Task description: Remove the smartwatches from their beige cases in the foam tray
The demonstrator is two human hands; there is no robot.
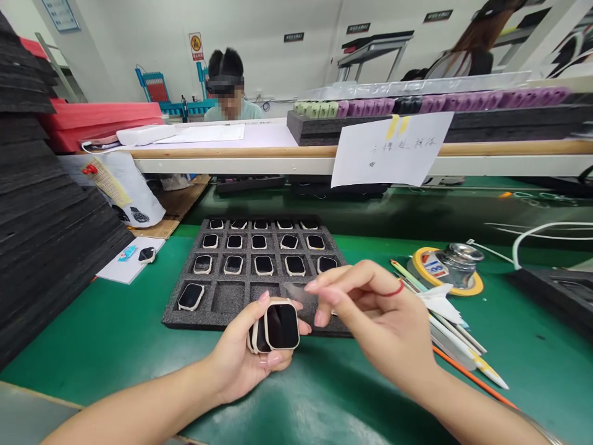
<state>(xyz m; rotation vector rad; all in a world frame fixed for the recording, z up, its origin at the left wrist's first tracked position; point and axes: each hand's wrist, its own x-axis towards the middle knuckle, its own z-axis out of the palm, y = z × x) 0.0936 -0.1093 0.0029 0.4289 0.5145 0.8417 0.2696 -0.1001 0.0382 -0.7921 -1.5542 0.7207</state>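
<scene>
My left hand point(250, 349) is closed around a small fanned stack of smartwatch cases point(282, 326) with black screens and pale cream frames; the top one faces up. Just to the right, my right hand point(377, 312) pinches a thin, see-through piece of film point(296, 290) between thumb and forefinger. The film hovers above the top watch, apart from it. Beyond both hands lies a dark grey foam tray point(185, 319), with rows of similar watch cases point(264, 265) in its square slots. My right hand hides part of the tray's front right corner.
On the right lie a yellow tape roll point(428, 266), a glass bottle point(463, 262) and several pen-like tools point(486, 368). At left are stacked black foam sheets point(50, 247) and a single watch point(147, 254) by white paper. A shelf point(278, 165) crosses behind; a person point(227, 86) sits beyond.
</scene>
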